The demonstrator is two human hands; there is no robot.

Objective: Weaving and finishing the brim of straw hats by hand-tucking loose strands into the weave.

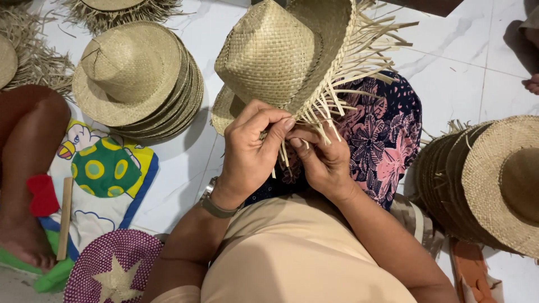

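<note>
A woven straw hat (275,53) with loose fringe strands along its brim rests on my lap over a dark floral cloth (382,140). My left hand (250,154), with a watch on its wrist, pinches the brim edge and its strands. My right hand (325,160) grips the same loose strands just beside it, fingers closed on them. The two hands touch at the brim's frayed edge.
A stack of finished straw hats (137,78) lies on the white tiled floor at upper left, another stack (494,179) on its side at right. Another person's leg (28,168) rests on a colourful cloth (106,174) at left. A purple woven piece (112,269) lies bottom left.
</note>
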